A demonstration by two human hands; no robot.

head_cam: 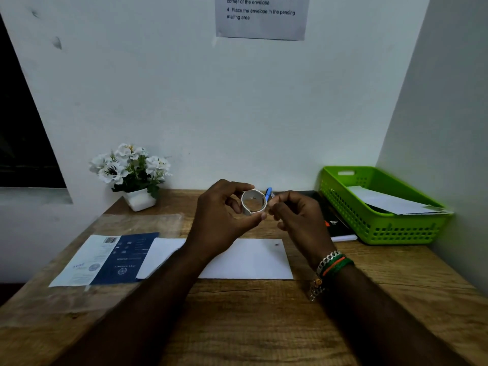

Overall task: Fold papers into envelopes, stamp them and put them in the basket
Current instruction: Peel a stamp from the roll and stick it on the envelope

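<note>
Tape roll (pixel 253 203) between left-hand fingers (pixel 239 187)

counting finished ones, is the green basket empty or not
Not empty: the green basket holds white folded papers, their edge resting over its right rim.

white envelope (pixel 250 260) flat on desk | green basket (pixel 396 228) far right, holding white envelopes (pixel 390 202)
</note>
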